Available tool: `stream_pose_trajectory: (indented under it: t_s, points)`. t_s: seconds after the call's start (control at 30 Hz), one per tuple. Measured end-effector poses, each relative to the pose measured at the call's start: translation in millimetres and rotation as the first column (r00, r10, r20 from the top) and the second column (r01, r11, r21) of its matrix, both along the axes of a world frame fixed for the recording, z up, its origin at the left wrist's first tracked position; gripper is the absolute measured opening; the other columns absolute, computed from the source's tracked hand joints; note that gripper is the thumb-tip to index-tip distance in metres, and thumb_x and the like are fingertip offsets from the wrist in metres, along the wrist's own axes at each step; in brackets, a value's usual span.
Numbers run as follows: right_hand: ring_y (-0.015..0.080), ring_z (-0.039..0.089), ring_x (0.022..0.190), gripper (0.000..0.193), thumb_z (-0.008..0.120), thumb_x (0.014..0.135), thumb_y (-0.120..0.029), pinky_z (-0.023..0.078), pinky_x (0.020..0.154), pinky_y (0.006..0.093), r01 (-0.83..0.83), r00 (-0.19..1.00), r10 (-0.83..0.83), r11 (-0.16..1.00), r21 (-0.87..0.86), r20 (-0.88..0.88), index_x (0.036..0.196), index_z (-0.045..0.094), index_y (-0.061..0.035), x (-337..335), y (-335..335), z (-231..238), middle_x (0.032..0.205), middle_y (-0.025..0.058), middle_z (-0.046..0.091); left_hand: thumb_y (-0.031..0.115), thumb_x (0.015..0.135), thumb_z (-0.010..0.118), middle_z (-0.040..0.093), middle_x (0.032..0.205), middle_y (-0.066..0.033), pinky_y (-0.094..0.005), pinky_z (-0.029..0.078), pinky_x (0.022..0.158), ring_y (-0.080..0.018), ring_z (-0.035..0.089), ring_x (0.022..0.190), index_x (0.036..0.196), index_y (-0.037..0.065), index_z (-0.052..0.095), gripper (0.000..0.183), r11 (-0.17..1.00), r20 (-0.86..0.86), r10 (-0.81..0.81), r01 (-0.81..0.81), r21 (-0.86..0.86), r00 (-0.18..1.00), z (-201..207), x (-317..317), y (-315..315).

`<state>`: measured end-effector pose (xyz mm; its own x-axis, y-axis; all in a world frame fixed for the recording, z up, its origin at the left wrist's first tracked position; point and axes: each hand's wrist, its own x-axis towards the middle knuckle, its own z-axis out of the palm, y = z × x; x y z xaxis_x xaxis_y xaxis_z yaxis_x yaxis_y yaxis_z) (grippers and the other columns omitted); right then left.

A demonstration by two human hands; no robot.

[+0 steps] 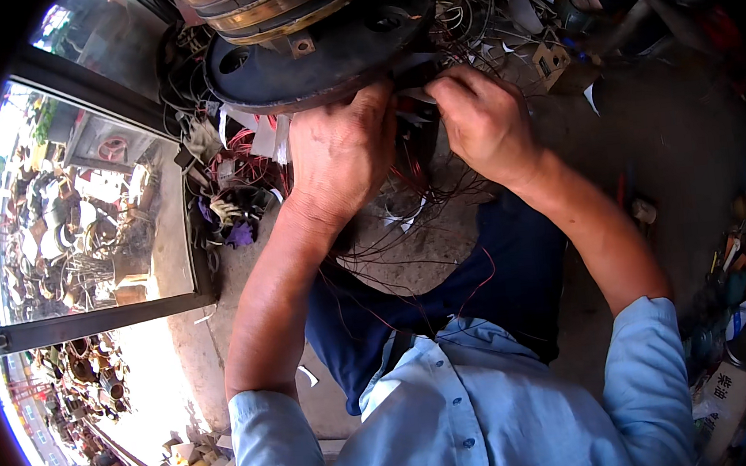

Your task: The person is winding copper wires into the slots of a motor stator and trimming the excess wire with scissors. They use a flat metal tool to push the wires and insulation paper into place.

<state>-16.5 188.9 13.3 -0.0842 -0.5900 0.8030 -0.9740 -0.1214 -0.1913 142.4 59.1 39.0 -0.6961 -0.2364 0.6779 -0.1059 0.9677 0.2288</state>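
Note:
A large machine part with a round black metal disc (306, 72) and brass-coloured rings (278, 6) stands at the top of the view. It looks like a motor's rotor. Below the disc's near edge, my left hand (335, 152) is closed with its thumb up against the disc; what its fingers grip is hidden. Beside it, my right hand (486, 125) pinches a thin pale strip (416, 95) that runs toward the left hand. Thin copper-coloured wires (413, 181) hang in a loose tangle below both hands, some reaching over my dark trousers (509, 261).
Red wire bundles (246, 151) and a purple-and-pale glove-like cloth (235, 223) lie left of the disc. Cable scraps (459, 3) and a cardboard box (551, 62) fill the upper right. A metal-framed glass door (97, 319) borders the left; tools (730, 259) lie far right.

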Motion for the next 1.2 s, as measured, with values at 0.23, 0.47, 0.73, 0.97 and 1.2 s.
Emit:
stream_pose_trajectory:
  t_s: [0.23,0.47,0.73,0.97,1.2]
  points:
    - [0.0327,0.07,0.073,0.012,0.066,0.079,-0.001,0.058,0.06,0.0438,0.039,0.986,-0.027,0.997,0.068,-0.167,0.088,0.064,-0.0082,1,5,13,0.084,0.01,0.064,0.013,0.091,0.069,0.069,0.082,-0.0174,-0.0492,0.053,0.067,-0.0397,0.068,0.074,0.102,0.007,0.067,0.013,0.996,0.196,-0.005,0.022,-0.085,0.981,9,2,1]
    - [0.0295,0.068,0.074,0.01,0.068,0.081,-0.005,0.058,0.063,0.0417,0.036,0.979,-0.021,0.997,0.072,-0.203,0.09,0.063,-0.0085,-6,1,12,0.079,0.0083,0.064,0.012,0.088,0.069,0.069,0.097,-0.0192,-0.0519,0.051,0.085,-0.0421,0.065,0.091,0.11,0.007,0.068,0.023,0.981,0.127,0.012,0.013,-0.192,0.992,10,2,1]
    - [0.0316,0.067,0.076,0.019,0.068,0.075,0.002,0.057,0.065,0.0439,0.011,0.996,-0.003,0.996,0.084,-0.093,0.09,0.06,-0.0067,-4,1,-4,0.081,0.0101,0.063,0.012,0.09,0.068,0.066,0.093,-0.0192,-0.0529,0.05,0.081,-0.0435,0.064,0.09,0.108,0.005,0.067,0.019,0.966,0.204,0.112,-0.058,-0.253,0.973,16,-5,17]
    - [0.0327,0.07,0.07,0.013,0.067,0.082,-0.003,0.056,0.059,0.0448,-0.034,0.999,0.034,0.999,0.011,0.007,0.092,0.061,-0.0097,-11,-1,-11,0.078,0.0107,0.066,0.015,0.095,0.067,0.067,0.09,-0.0193,-0.0514,0.052,0.077,-0.0426,0.066,0.087,0.104,0.006,0.066,0.013,0.986,0.223,0.098,-0.064,-0.154,0.97,19,-2,13]
    - [0.0357,0.068,0.069,0.01,0.072,0.089,-0.009,0.055,0.061,0.0456,0.061,0.998,-0.063,0.996,0.063,0.031,0.093,0.063,-0.006,-10,-2,-15,0.073,0.0132,0.065,0.017,0.094,0.07,0.068,0.074,-0.0147,-0.05,0.056,0.066,-0.0412,0.069,0.068,0.099,0.01,0.068,0.009,0.995,0.068,0.076,-0.071,-0.076,0.995,7,-4,6]
